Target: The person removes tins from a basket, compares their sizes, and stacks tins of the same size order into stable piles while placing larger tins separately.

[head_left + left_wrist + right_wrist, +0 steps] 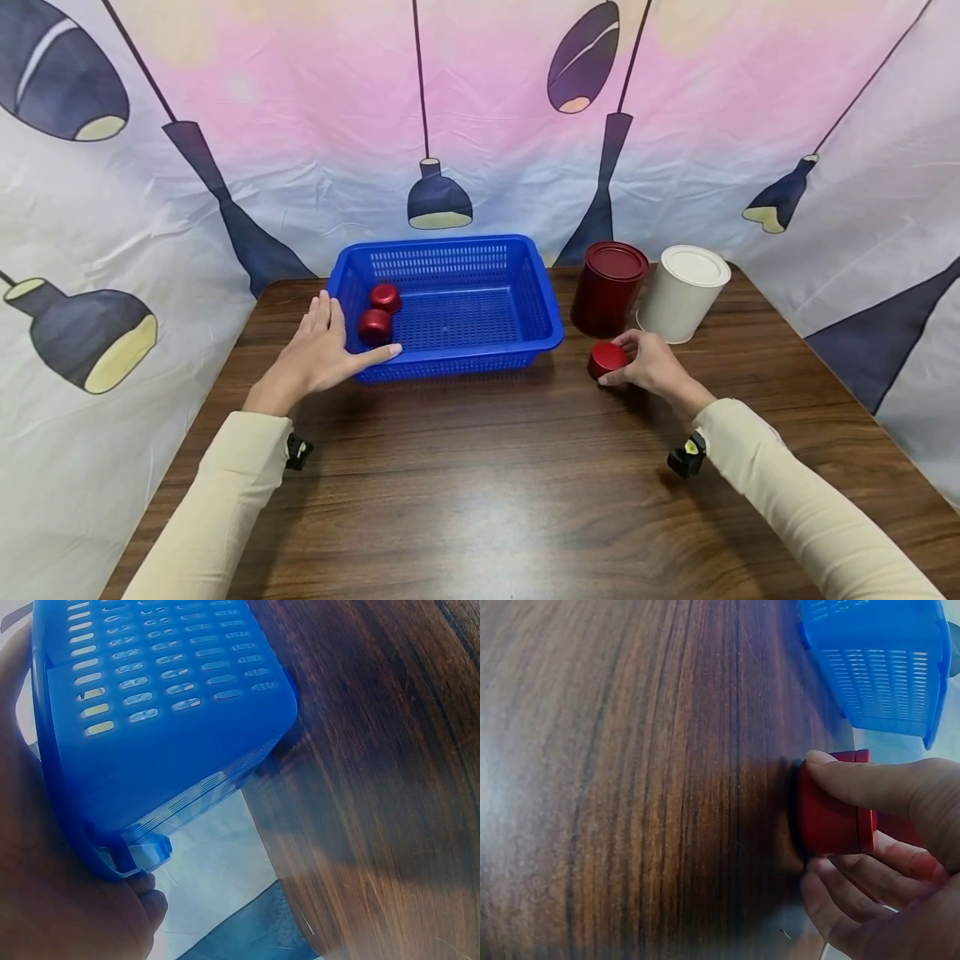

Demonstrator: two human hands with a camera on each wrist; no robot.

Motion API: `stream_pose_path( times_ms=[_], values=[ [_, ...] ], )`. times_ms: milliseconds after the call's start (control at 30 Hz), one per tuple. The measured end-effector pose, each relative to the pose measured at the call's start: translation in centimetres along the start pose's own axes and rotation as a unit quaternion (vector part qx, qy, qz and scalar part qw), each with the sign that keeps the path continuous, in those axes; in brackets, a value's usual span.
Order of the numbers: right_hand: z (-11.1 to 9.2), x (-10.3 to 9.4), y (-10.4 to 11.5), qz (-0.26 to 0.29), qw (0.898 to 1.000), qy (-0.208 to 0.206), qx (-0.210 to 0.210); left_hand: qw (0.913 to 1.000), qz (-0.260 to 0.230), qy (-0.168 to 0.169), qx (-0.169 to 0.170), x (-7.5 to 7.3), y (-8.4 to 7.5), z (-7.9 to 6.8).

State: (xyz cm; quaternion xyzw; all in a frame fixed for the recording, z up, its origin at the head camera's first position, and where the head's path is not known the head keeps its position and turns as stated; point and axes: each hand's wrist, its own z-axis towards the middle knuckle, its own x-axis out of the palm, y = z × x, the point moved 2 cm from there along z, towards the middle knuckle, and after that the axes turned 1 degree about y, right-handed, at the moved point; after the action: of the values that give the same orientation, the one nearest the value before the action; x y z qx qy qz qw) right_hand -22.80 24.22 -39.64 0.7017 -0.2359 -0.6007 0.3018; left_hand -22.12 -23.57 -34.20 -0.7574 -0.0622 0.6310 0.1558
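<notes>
My right hand (654, 365) pinches a small red round tin (607, 359) between thumb and fingers, at the table right of the basket. In the right wrist view the tin (829, 806) shows a seam near its lid end, with the thumb on one side and fingers on the other. My left hand (318, 350) rests on the front left corner of a blue plastic basket (457, 358), its fingers straight and its thumb along the front rim. Two similar red tins, one (386, 297) behind the other (375, 326), lie at the left inside the basket.
Behind my right hand stand a large dark red can (609, 292) and, to its right, a white lidded can (684, 296). The wooden table (480, 483) ends at a printed cloth backdrop (315, 167) at the back and sides.
</notes>
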Motion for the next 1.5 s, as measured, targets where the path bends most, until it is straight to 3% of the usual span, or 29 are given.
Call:
stream_pose_path(
  times_ms=[267,500,800,1033,1233,1500],
  values=[
    [-0.1,0.0,0.1,-0.013,1.0,0.005,-0.001,1.0,0.002,0.001,0.001,-0.1,0.1,0.1],
    [0.0,-1.5,1.3,-0.016,1.0,0.012,-0.023,1.0,0.005,-0.002,-0.003,-0.2,0.1,0.0],
    [-0.2,-3.6,5.0,-0.041,0.997,-0.013,-0.068,1.0,0.008,0.0,-0.001,-0.1,0.1,-0.1],
    [0.0,-3.9,9.5,-0.023,0.993,-0.028,-0.112,0.9999,0.01,0.0,-0.001,-0.4,0.0,0.2],
    [1.1,-2.3,13.8,0.003,0.989,-0.015,-0.144,1.0,0.006,0.001,-0.001,-0.4,0.0,0.1],
    [3.2,2.4,18.9,-0.017,0.988,0.047,-0.144,1.0,0.005,0.0,-0.002,0.0,0.0,0.0]
  ],
)
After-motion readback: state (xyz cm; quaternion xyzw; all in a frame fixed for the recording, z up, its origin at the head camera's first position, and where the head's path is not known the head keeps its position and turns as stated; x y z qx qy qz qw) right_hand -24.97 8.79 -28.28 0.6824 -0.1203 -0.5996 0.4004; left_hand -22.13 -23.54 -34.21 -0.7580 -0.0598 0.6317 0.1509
